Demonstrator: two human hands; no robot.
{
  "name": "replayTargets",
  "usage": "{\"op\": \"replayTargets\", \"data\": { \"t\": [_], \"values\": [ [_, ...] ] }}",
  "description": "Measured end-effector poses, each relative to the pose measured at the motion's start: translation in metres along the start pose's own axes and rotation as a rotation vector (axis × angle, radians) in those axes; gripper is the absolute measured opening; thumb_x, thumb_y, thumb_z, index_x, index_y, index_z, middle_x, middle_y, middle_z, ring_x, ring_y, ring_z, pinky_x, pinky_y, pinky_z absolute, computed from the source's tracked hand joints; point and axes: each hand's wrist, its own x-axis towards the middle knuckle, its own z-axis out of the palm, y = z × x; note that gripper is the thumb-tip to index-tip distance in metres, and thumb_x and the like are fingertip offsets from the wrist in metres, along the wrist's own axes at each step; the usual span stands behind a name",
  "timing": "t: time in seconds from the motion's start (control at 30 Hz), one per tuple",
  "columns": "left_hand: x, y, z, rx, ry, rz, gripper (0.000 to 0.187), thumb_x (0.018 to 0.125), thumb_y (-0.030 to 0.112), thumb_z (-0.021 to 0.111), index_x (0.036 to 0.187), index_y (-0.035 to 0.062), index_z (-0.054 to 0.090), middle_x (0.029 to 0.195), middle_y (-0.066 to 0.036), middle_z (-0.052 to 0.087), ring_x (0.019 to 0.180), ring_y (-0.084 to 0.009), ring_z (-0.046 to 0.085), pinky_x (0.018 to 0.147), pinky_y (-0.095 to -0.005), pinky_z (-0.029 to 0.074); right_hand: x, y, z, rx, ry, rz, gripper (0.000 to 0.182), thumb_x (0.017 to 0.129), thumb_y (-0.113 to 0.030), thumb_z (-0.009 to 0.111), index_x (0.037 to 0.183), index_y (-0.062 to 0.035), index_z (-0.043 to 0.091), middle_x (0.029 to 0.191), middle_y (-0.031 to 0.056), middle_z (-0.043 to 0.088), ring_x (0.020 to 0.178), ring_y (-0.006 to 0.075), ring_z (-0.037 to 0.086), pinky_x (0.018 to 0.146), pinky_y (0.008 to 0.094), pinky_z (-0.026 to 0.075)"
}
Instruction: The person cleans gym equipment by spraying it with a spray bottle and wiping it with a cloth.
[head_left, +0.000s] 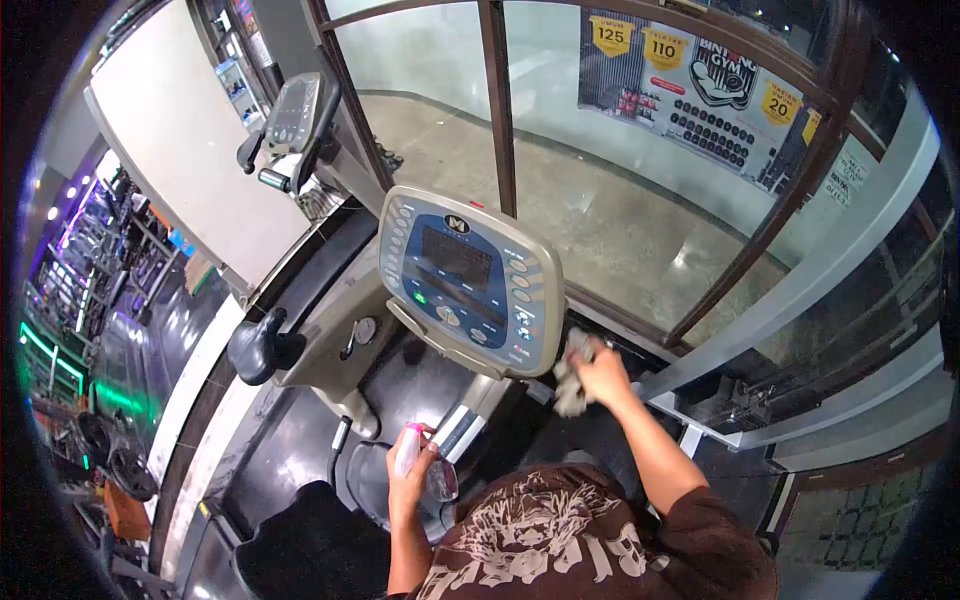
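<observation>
My left hand (408, 478) is closed around a clear spray bottle (441, 480) with a pink top, low in front of my body. My right hand (603, 374) grips a crumpled greyish cloth (573, 384) beside the lower right edge of a machine console (470, 275). The console has a beige frame, a blue panel with a dark screen and rows of buttons. Whether the cloth touches the console's edge I cannot tell.
A second machine console (292, 115) stands at the upper left. A black seat (315, 545) is at the lower left. Brown-framed glass (497, 100) runs behind the console, with a gym poster (700, 95) beyond. A grey metal frame (850, 270) curves along the right.
</observation>
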Motion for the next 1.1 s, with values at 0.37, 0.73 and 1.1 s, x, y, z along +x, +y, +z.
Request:
{"op": "replayTargets", "data": {
  "t": [0.37,0.73,1.1],
  "values": [
    [-0.010,-0.003,-0.012,-0.015,-0.040,0.017,0.025,0.085,0.016,0.074,0.104,0.0014,0.067,0.082,0.001,0.059,0.073,-0.0085,0.056,0.067,-0.0246,0.045,0.028,-0.013,0.057,0.009,0.213,0.026,0.058,0.097,-0.046,0.052,0.135,-0.0028,0.058,0.110,0.0296,0.068,0.104,0.0456,0.065,0.093,0.0514,0.052],
    [0.011,-0.026,-0.009,-0.022,-0.125,0.023,0.023,0.086,0.017,0.073,0.100,0.0006,0.067,0.078,-0.003,0.062,0.072,-0.0115,0.058,0.067,-0.0282,0.046,-0.084,-0.011,0.062,-0.182,-0.090,-0.537,0.058,0.094,-0.044,0.061,0.143,-0.0134,0.052,0.108,0.0186,0.066,0.092,0.0403,0.069,0.079,0.0474,0.057],
    [-0.017,-0.004,-0.032,-0.063,-0.014,0.005,0.022,0.086,0.014,0.071,0.101,-0.0015,0.065,0.086,-0.003,0.064,0.075,-0.0117,0.060,0.069,-0.0274,0.048,-0.044,-0.080,0.154,-0.637,0.021,-1.194,0.045,0.092,-0.014,0.052,0.136,-0.0132,0.059,0.146,0.0195,0.048,0.139,0.0353,0.042,0.104,0.0475,0.046]
  ]
}}
